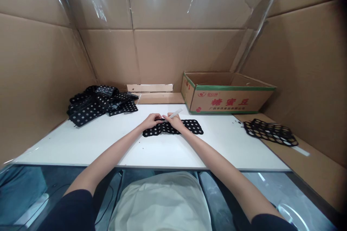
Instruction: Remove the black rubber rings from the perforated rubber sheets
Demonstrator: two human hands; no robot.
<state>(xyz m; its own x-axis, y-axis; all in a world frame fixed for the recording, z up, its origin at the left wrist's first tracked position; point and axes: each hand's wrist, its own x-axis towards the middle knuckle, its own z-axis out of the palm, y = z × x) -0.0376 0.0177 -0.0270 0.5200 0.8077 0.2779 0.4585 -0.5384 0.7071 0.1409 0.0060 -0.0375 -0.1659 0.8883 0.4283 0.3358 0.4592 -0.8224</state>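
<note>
A black strip with rows of pale dots (193,126) lies flat on the white table in front of me. My left hand (152,120) is closed on the strip's upper edge, left of its middle, with thumb and fingers pinched together. In my right hand (175,121) is a slim white pen-shaped tool (175,113), slanting up to the right. Its lower end points at the strip close to my left fingertips; the tip itself is too small to make out. Both hands work almost side by side over the strip.
A heap of black dotted pieces (92,106) lies at the left. Toward the right are a net-like black piece with round holes (271,131) and an open cardboard box (230,101). Tall cardboard walls (187,54) enclose the white table (162,155). Small black specks dot the tabletop.
</note>
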